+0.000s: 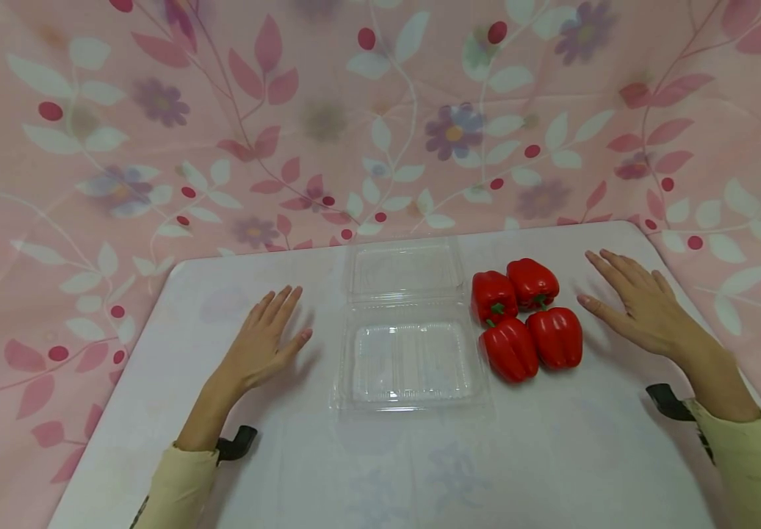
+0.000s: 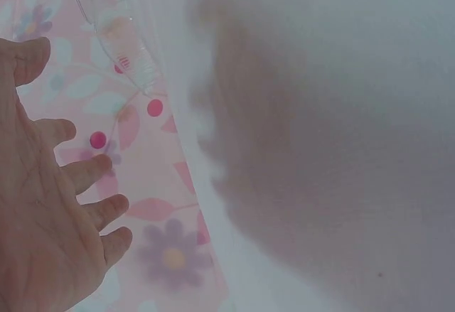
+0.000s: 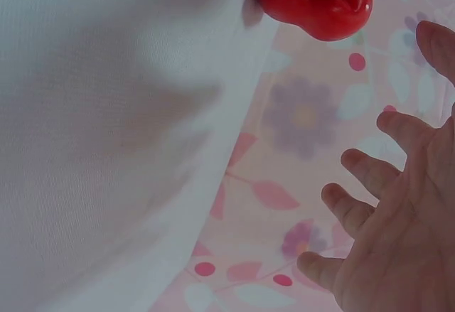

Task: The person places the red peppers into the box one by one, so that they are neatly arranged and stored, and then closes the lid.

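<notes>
In the head view a clear plastic clamshell box [image 1: 413,360] lies unfolded mid-table, its lid [image 1: 407,270] spread toward the back. Beside its right edge several red bell peppers [image 1: 510,350] sit in a tight cluster with green stems. My left hand [image 1: 258,345] hovers left of the box, fingers extended and holding nothing. To the right of the peppers, my right hand [image 1: 638,305] is held over the table, fingers spread and also holding nothing. Part of the box [image 2: 117,35] shows in the left wrist view, and two peppers [image 3: 320,10] appear at the top of the right wrist view.
A white cloth covers the table [image 1: 380,455]. Behind and around it hangs a pink curtain [image 1: 354,125] with flowers and leaves. Dark camera mounts [image 1: 238,443] are strapped at both wrists, below the light sleeves [image 1: 178,481].
</notes>
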Demonstrator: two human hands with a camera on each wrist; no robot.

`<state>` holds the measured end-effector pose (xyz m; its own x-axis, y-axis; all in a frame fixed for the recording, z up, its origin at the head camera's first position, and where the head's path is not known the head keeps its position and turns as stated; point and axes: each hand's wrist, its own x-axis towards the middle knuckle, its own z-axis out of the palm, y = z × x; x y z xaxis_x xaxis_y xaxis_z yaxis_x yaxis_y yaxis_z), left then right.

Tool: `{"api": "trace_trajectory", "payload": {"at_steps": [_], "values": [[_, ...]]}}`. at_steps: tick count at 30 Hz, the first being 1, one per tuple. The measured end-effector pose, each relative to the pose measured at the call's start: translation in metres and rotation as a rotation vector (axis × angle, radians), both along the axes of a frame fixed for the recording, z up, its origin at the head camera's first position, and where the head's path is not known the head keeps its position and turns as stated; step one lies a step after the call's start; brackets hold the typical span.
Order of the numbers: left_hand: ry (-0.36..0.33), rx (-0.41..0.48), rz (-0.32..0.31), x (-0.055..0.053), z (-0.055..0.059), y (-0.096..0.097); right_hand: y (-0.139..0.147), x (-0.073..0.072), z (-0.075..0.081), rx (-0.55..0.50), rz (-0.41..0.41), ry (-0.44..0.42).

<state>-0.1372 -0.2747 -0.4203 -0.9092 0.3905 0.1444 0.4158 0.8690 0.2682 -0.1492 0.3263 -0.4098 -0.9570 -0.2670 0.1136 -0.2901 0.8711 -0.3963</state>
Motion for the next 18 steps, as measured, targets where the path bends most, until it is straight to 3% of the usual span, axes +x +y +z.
{"api": "trace_trajectory", "payload": {"at_steps": [12,18], "values": [[-0.093,0.073,-0.037,0.003,0.002,0.008,-0.005,0.004,0.005,-0.076,0.043,0.039],[-0.225,0.179,-0.053,0.006,0.003,0.012,-0.006,0.008,0.009,-0.086,0.044,0.002]]}}
